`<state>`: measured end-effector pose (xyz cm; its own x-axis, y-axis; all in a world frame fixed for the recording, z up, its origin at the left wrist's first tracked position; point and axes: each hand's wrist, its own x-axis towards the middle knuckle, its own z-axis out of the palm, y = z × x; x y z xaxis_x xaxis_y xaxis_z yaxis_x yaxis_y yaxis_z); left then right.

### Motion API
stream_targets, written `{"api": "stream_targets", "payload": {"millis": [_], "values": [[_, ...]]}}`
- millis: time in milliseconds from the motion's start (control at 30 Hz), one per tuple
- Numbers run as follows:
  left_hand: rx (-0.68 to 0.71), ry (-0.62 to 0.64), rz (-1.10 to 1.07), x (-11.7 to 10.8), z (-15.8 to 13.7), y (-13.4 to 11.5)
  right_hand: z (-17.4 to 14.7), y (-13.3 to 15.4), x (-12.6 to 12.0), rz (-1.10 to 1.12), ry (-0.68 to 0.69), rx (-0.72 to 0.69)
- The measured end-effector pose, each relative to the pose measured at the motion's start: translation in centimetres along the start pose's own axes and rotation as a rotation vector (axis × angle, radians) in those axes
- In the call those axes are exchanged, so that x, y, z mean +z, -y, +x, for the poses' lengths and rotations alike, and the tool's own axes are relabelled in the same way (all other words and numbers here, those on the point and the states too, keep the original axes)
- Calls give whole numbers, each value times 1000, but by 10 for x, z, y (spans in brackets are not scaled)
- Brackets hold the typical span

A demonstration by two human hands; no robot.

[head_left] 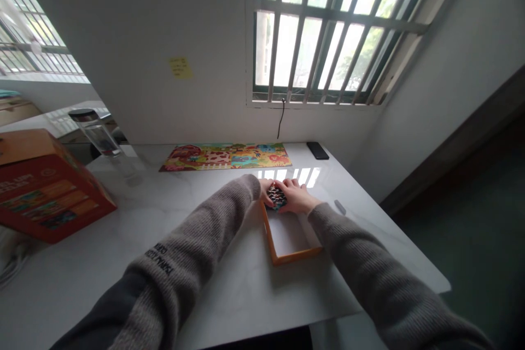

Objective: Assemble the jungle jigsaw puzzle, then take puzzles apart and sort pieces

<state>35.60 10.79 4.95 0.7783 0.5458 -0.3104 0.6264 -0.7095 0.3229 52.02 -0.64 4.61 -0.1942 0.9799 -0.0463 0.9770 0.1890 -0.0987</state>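
Stack of small patterned pieces (276, 197) is at the far end of the open orange box (275, 256), between both hands; can't tell if it's resting inside or just lifted clear. Left hand (266, 190) has fingers curled around its left side, right hand (296, 197) has fingers bent over the right side; both look closed on the stack, no wide gap, though fingertips are partly hidden. Near part of the box shows white bottom. My read on progress: partway. Done: colourful picture strip (229, 157) lies flat by the wall, looks joined end to end. Left: pieces in hand are bunched, not spread out; count unreadable, and whether they belong with the strip is unclear. Further out on the white table (229, 295): phone (318, 150) right of the strip, bottle (98, 134) and big red box (57, 191) on the left.
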Motion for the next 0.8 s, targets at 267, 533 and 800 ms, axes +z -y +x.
{"api": "stream_targets", "payload": {"millis": [267, 533, 800], "values": [[-5, -14, -142, 7, -72, 47, 8, 70, 7, 12, -36, -44], [96, -187, -408, 26, -104, 62, 30, 80, -3, 127, 54, -196], [36, -155, -315, 25, -120, 69, 21, 91, 5, 115, -32, -278]]}}
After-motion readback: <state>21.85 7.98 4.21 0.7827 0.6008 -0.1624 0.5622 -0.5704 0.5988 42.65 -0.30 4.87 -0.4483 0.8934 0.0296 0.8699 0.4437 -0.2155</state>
